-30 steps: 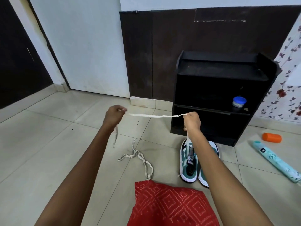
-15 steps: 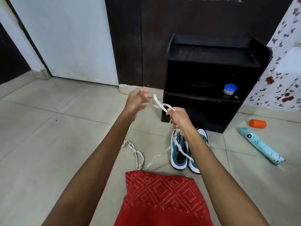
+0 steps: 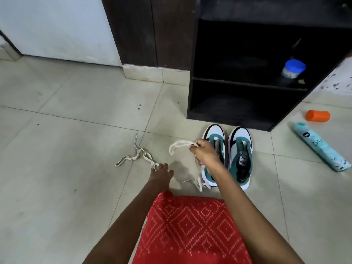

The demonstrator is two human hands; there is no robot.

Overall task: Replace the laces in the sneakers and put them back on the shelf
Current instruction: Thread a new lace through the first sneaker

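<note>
Two white, teal and black sneakers stand side by side on the tiled floor, the left one (image 3: 214,141) partly behind my right hand, the right one (image 3: 240,155) in full view. My right hand (image 3: 204,154) is shut on a cream lace (image 3: 178,146), folded into a loop, its ends trailing to the floor beside the left sneaker. A second cream lace (image 3: 136,156) lies tangled on the floor. My left hand (image 3: 161,173) is low, fingers spread, its fingertips at the near end of that lace.
A black shoe shelf (image 3: 247,84) stands just beyond the sneakers, with a blue-lidded jar (image 3: 292,70) on its middle board. An orange cylinder (image 3: 317,115) and a teal spray can (image 3: 320,148) lie on the floor at right. Red patterned cloth (image 3: 190,231) covers my lap.
My left hand let go of the lace held between both hands and dropped to the lace on the floor. My right hand lowered with the folded lace. The view tilted down.
</note>
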